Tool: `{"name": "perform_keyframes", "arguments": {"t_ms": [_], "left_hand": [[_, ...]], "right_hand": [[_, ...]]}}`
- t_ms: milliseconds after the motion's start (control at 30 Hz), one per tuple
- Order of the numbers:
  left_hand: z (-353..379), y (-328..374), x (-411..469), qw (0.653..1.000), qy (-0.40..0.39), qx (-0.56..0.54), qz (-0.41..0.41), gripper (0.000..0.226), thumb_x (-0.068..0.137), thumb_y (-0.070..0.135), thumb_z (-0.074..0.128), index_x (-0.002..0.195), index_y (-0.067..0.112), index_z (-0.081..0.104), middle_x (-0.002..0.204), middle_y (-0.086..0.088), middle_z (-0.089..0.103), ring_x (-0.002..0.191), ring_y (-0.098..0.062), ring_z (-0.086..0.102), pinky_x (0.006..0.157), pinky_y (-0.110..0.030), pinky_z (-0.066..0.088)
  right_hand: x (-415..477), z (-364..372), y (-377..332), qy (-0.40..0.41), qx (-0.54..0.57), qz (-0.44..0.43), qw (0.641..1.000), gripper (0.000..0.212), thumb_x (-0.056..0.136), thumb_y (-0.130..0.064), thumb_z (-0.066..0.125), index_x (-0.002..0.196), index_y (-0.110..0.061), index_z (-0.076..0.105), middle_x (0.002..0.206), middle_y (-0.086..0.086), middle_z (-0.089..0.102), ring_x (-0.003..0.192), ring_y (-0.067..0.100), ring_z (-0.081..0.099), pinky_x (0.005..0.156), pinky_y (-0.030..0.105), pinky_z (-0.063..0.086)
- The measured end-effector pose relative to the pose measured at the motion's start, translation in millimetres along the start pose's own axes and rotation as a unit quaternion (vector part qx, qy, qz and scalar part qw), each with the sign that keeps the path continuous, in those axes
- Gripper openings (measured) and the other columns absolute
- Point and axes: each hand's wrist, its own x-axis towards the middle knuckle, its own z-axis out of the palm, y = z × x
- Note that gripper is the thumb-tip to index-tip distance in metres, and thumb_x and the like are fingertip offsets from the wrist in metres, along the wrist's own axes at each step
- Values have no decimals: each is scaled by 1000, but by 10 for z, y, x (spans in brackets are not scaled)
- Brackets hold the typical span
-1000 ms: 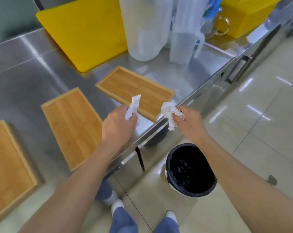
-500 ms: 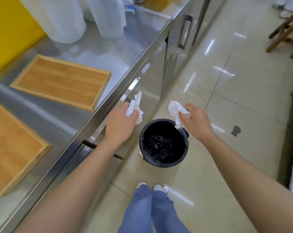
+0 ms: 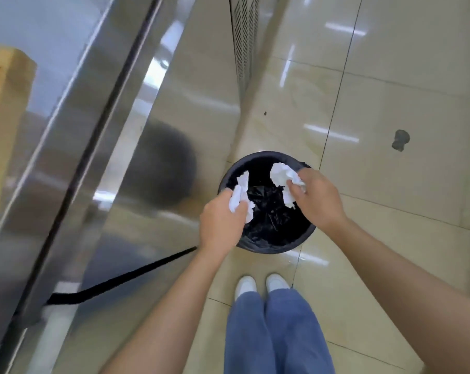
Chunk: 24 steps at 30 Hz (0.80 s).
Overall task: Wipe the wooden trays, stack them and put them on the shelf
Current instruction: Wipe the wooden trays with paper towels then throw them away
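Observation:
My left hand (image 3: 221, 224) grips a crumpled white tissue (image 3: 240, 194) over the left side of a black bin (image 3: 266, 245) on the floor. My right hand (image 3: 316, 201) grips a second crumpled white tissue (image 3: 282, 175) over the bin's right side. Both tissues hang above the bin's black liner. Only the corner of one wooden tray (image 3: 4, 125) shows, blurred, at the far left on the steel counter (image 3: 74, 63). The other trays are out of view.
The steel counter front (image 3: 158, 147) runs diagonally on the left, with a black handle strip (image 3: 120, 282) low down. The tiled floor (image 3: 390, 76) spreads to the right. My feet in white shoes (image 3: 261, 286) stand just behind the bin.
My view has swung from the counter down to the floor. Both hands, still holding tissues, have moved from beside the trays to directly over the bin.

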Motion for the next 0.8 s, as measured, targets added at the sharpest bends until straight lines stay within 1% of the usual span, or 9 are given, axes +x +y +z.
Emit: {"name": "perform_keyframes", "arguments": {"t_ms": [167,333,367,400,467,500,567,633,800], "left_hand": [[826,-589,593,998,-12,62,24,18,88,23,45,74,12,45,84,-4,54,72,-24,49,63,-33,39],[1493,-1156,1106,991,22,114,59,25,90,18,46,112,13,57,114,-5,53,94,-25,55,77,-34,43],[1608,-1272,1212,982,8,177,69,33,90,22,46,121,17,55,125,-6,51,111,-27,52,91,-38,39],[1721,-1386,1307,962,-33,262,72,43,91,31,46,133,23,46,140,-9,43,130,-28,38,105,-43,27],[1887,-1536,1414,898,-150,407,73,66,90,54,40,148,32,17,160,-9,11,146,-30,1,115,-51,-1],[1940,-1584,1422,875,-179,441,90,71,89,60,36,149,34,9,161,-8,2,147,-29,-7,115,-52,-7],[1959,-1597,1380,871,-149,446,143,71,89,61,34,149,32,11,161,-8,7,147,-27,-1,116,-52,-6],[1868,-1492,1315,892,-98,408,171,67,91,57,35,149,28,18,159,-8,19,146,-25,10,117,-48,2],[1304,-1062,1101,905,-101,382,156,64,93,51,35,149,28,16,158,-5,21,146,-22,15,118,-40,8]], "right_hand": [[323,897,625,10,-29,20,999,25,94,-28,44,91,-4,53,89,10,54,77,29,51,66,37,41],[581,1756,1210,48,-127,-21,990,21,91,-26,41,82,-10,50,81,8,51,79,33,56,65,37,32],[615,1910,1331,23,-154,-28,987,22,89,-26,46,98,-8,55,96,12,57,94,34,57,75,40,37],[645,2049,1444,-33,-188,-23,981,40,88,-29,53,121,-8,49,120,16,54,115,34,50,93,43,36],[687,2233,1637,-188,-249,-21,950,78,86,-41,55,146,-16,13,153,15,21,143,28,16,116,43,12],[706,2273,1686,-237,-264,-22,935,86,86,-48,53,148,-22,0,158,12,7,146,26,4,118,42,4],[717,2265,1689,-269,-260,-27,927,89,85,-55,50,147,-28,-9,159,12,-3,146,24,-3,119,41,-1],[687,2142,1600,-247,-234,-38,939,88,84,-55,49,146,-29,-8,158,12,1,146,22,3,119,41,-1],[579,1475,1123,-181,-203,-64,960,82,86,-52,49,147,-31,-2,158,11,12,145,22,14,117,39,7]]}}
